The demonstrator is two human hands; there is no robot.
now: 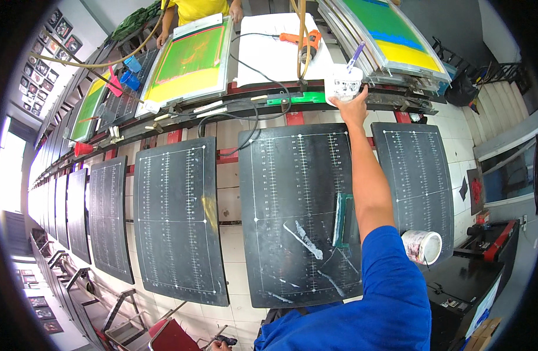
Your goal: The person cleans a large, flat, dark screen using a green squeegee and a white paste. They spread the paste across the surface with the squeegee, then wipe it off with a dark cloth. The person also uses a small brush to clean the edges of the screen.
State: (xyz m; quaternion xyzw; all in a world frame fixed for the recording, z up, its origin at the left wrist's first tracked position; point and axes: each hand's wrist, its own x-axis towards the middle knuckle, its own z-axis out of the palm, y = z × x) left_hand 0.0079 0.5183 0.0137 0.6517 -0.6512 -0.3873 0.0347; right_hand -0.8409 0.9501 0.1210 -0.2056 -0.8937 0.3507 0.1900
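Note:
My right arm, in a blue sleeve, reaches up across a black printing board (274, 175). The right hand (352, 108) is closed on the near side of a white tub (342, 85) at the rail of the far bench. A purple-handled tool (356, 54) sticks up out of that tub. At the lower edge my left hand (221, 346) shows only in part, closed against a small dark object (226, 339) whose kind I cannot make out. White smears and a green-edged squeegee-like strip (343, 221) lie on the board under my arm.
Another person in a yellow top (201, 8) stands beyond a green screen frame (190, 58). An orange heat gun (307, 44) lies on white sheeting. Stacked screens (397, 41) stand far right. A stained white bucket (422, 245) sits on the right; more black boards (178, 216) run left.

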